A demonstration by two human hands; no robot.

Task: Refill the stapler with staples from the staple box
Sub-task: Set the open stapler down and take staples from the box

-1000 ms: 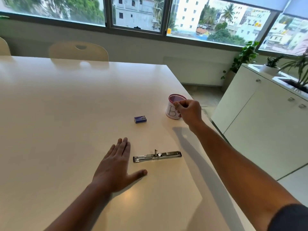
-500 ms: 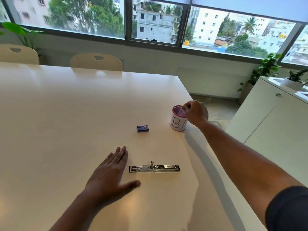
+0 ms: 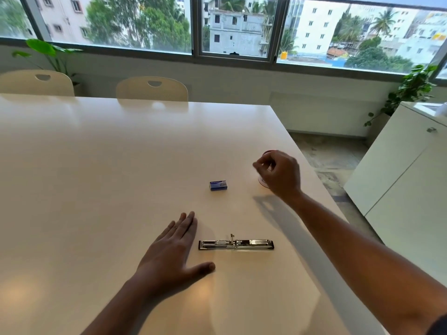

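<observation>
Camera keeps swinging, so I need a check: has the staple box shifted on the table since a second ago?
No. The staple box keeps its place beyond the opened stapler, left of the mug; only the camera moved.

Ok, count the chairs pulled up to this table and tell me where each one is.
2. Both stand at the far edge of the table, under the window: one chair at the far left, the other chair nearer the middle. Others outside the view can't be ruled out.

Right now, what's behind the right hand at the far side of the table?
Behind the right hand a mug shows only a sliver of dark red rim and its white base. The hand covers the rest, including whatever is inside.
</observation>
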